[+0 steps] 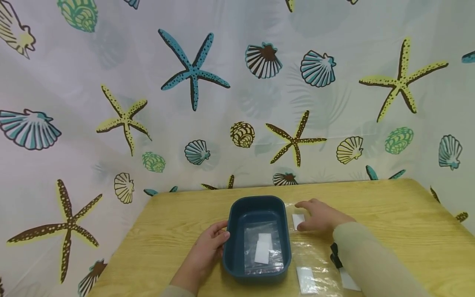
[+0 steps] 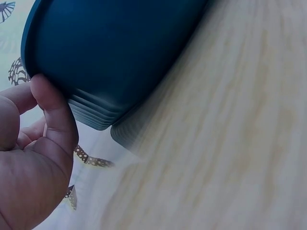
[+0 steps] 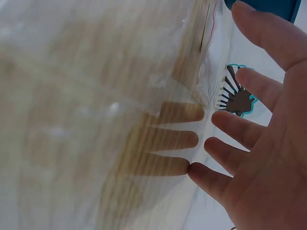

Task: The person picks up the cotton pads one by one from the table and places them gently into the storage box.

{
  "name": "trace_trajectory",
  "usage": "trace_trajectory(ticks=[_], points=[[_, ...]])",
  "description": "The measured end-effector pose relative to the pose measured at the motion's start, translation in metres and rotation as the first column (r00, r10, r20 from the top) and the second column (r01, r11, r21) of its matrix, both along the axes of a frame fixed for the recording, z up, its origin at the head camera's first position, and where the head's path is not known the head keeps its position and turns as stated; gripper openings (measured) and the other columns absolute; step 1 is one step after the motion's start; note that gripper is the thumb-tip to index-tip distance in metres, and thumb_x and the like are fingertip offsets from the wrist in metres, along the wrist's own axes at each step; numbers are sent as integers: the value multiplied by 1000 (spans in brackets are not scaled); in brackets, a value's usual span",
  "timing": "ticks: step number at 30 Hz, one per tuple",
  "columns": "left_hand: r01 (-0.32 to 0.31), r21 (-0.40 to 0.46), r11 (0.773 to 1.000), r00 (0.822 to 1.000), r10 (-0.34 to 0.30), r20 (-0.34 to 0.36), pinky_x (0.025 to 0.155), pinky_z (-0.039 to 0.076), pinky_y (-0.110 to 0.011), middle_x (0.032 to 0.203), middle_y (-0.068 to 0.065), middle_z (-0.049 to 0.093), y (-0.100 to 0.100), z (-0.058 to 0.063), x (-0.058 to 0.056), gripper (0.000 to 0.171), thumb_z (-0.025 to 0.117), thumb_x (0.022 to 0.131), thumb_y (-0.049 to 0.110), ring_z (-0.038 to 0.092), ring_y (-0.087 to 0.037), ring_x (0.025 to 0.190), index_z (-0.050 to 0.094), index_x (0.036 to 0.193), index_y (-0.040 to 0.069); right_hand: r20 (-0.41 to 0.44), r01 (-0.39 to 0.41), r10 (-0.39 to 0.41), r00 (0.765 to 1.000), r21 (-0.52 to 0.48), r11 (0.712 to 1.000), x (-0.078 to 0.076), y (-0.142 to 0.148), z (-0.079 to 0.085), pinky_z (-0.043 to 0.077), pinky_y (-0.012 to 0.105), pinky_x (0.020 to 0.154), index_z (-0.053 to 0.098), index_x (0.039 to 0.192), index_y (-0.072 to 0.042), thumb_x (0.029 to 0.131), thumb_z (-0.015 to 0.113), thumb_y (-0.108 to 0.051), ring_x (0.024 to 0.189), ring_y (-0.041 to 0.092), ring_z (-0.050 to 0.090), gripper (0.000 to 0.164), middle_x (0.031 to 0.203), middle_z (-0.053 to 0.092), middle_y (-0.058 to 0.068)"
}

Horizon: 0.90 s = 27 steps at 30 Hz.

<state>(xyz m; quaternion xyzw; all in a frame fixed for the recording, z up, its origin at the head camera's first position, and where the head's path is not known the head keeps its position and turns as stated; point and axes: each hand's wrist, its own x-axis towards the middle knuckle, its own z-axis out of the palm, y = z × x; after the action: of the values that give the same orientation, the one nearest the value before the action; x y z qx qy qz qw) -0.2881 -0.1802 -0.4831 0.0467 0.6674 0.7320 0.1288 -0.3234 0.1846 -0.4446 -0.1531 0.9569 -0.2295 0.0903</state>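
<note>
A dark blue plastic bin (image 1: 257, 203) stands on the table. My left hand (image 1: 209, 245) holds it at the left rim, with the thumb and a finger at the edge in the left wrist view. Inside lie clear plastic bags (image 1: 252, 231) with white rectangular patches. To the bin's right, my right hand (image 1: 319, 215) hovers close over another clear bag with a white patch (image 1: 298, 221). Its fingers are spread and hold nothing in the right wrist view. Whether the fingertips touch that bag is unclear.
Nearer me, right of the bin, lies clear plastic (image 1: 323, 258) with a white patch (image 1: 306, 280). Another white piece (image 1: 350, 282) is partly under the right sleeve (image 1: 367, 251). A curtain (image 1: 237, 95) printed with shells and starfish hangs behind the wooden table (image 1: 174, 214).
</note>
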Motion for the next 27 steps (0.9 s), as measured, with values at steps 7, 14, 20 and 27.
trace_trajectory(ticks=[7, 14, 20, 27], points=[[5, 9, 1000, 1000, -5, 11, 75, 53, -31, 111, -11, 57, -1, 1, 2, 49, 56, 105, 13, 59, -16, 89, 41, 150, -1, 11, 13, -13, 1000, 32, 999, -9, -5, 0, 39, 63, 103, 50, 149, -19, 82, 82, -42, 133, 42, 45, 77, 147, 44, 20], [28, 17, 999, 1000, -28, 6, 77, 54, -31, 115, -14, 56, -3, 3, 2, 49, 54, 106, 11, 60, -18, 91, 39, 151, -2, 10, 28, -29, 1000, 70, 997, -9, -3, -3, 39, 67, 100, 51, 149, -21, 80, 84, -43, 134, 45, 42, 80, 149, 41, 23], [38, 7, 999, 999, -38, 9, 79, 54, -31, 113, -13, 56, -5, 1, 4, 51, 55, 106, 13, 60, -17, 92, 38, 151, -2, 7, 33, -34, 999, 110, 993, -6, -2, -6, 39, 69, 100, 55, 147, -22, 79, 83, -43, 135, 49, 39, 76, 150, 41, 25], [25, 0, 1000, 1000, -25, 8, 78, 53, -29, 112, -12, 55, -4, 3, 3, 51, 56, 105, 14, 58, -17, 91, 39, 150, -3, -10, 19, -18, 1000, 122, 992, -9, -1, -8, 39, 65, 102, 61, 141, -22, 79, 84, -43, 134, 48, 41, 69, 150, 42, 25]])
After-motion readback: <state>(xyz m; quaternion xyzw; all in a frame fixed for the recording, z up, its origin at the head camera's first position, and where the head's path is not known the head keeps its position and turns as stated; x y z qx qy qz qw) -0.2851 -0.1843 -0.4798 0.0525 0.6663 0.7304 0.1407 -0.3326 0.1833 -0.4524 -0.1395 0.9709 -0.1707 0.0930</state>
